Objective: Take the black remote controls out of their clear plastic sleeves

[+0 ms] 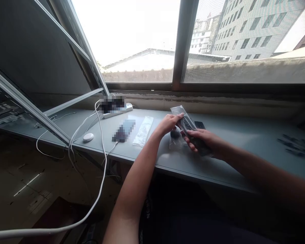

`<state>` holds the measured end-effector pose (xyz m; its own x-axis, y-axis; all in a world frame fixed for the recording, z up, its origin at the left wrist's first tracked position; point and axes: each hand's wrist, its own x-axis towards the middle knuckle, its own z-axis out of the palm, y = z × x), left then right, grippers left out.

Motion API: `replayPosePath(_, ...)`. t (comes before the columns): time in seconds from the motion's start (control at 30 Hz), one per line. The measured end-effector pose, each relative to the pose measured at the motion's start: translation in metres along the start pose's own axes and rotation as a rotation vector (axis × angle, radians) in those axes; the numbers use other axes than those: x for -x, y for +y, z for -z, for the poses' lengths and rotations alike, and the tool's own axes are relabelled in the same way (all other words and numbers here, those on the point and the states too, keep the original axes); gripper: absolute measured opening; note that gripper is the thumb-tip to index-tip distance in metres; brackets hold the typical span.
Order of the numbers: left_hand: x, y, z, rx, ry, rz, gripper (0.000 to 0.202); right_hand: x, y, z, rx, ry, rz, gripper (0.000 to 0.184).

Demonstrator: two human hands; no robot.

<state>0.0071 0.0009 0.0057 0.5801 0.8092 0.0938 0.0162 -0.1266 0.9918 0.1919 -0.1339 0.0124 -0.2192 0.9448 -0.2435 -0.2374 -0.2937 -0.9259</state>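
Observation:
Both hands hold a clear plastic bag (186,122) with a long dark item inside, tilted above the table. My left hand (169,123) pinches the bag near its upper end. Lower down, my right hand (204,138) grips it with the fingers wrapped round. What exactly lies inside the bag I cannot make out. Just below the hands, a small clear bag with a dark round thing (176,135) rests on the table. A small black object (199,125) lies behind my right hand. To the left is a flat clear plastic bag (143,130).
The grey table (162,161) runs along a window. Left of the hands are a blurred-out phone-like device (124,130) on a cable, a white round case (88,137) and a power strip (117,111). A white cable (104,162) hangs over the edge. Several dark pieces (297,145) lie right.

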Motion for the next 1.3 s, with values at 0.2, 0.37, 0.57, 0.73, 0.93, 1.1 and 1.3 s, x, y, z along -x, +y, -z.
replayPosePath(0.2, -0.0024, 0.0014, -0.0008, 0.037, 0.08, -0.062, 0.061, -0.0001, 0.0011, 0.0006, -0.008, -0.021, -0.01, 0.026)
replayPosePath(0.37, -0.0021, 0.0024, -0.0006, 0.032, 0.145, -0.082, 0.068, -0.0004, 0.0016, -0.0001, -0.022, -0.029, -0.008, 0.025)
replayPosePath(0.57, -0.0001, 0.0021, -0.0006, 0.057, 0.086, -0.05, 0.062, 0.0019, -0.0011, -0.0017, -0.013, -0.033, 0.016, 0.025)
replayPosePath(0.73, -0.004, -0.0027, -0.0006, 0.024, 0.076, -0.041, 0.057, 0.0022, -0.0013, -0.0014, -0.006, -0.024, 0.006, 0.026)
replayPosePath(0.93, -0.003, -0.0031, 0.0016, 0.029, 0.07, -0.086, 0.063, 0.0025, -0.0024, -0.0014, -0.019, -0.042, 0.018, 0.023)
replayPosePath(1.1, 0.0004, -0.0014, 0.0001, 0.03, 0.016, -0.059, 0.06, 0.0039, -0.0038, -0.0022, -0.032, -0.042, 0.02, 0.023)
replayPosePath(1.3, -0.0051, -0.0049, -0.0012, 0.004, 0.054, -0.093, 0.062, 0.0029, -0.0023, -0.0002, -0.02, -0.042, 0.011, 0.023)
